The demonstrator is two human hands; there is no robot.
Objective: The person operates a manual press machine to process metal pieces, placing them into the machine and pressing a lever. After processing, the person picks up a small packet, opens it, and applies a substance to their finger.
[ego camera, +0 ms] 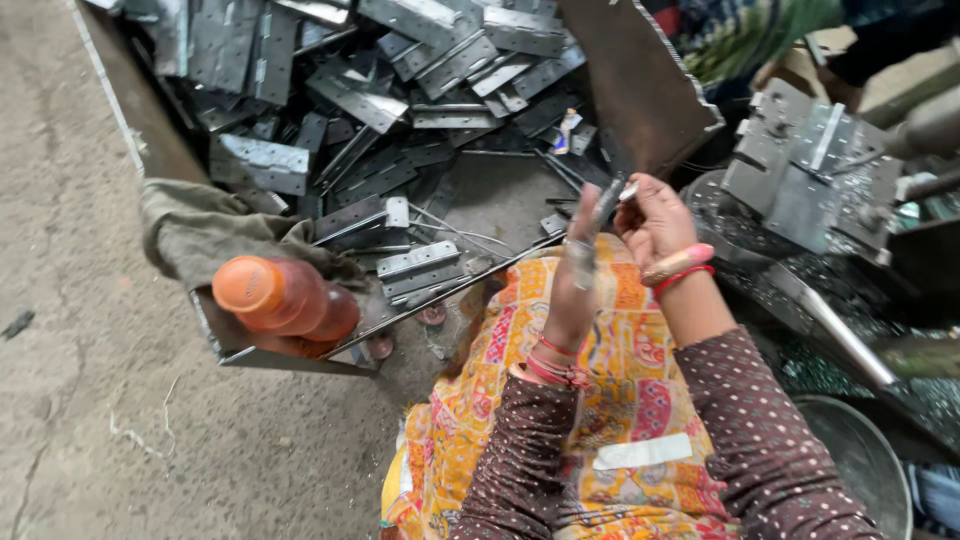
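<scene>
Hinge plate (606,200), thin grey metal, is clamped between the fingers of the left hand (578,262) and right hand (655,222). Beyond the fingers, a rusty tray (150,130) holds loose grey plates; an orange bottle (285,297) lies left.

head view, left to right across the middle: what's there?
Concrete floor → orange bottle on a grey cloth → loose metal hinges → left hand → right hand, both on a small metal piece → grey metal press.
</scene>
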